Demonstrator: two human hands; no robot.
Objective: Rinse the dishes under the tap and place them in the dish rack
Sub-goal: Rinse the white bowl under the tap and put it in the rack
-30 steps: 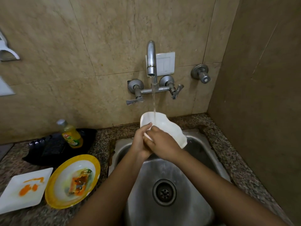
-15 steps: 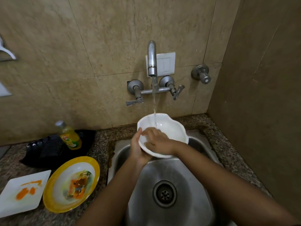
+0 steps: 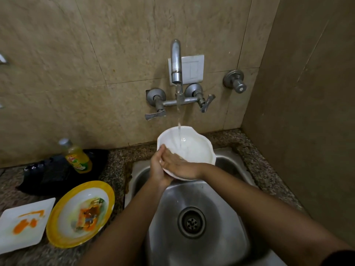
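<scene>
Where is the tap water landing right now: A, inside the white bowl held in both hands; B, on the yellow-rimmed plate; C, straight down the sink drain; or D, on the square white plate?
A: the stream from the tap falls into the white bowl, which the left hand and right hand hold over the sink.

My hands work a glossy white bowl (image 3: 192,148) over the brushed steel sink (image 3: 211,208). The tap (image 3: 176,60) is dull metal, the counter (image 3: 255,150) speckled granite, the wall (image 3: 115,45) smooth beige tile.
</scene>
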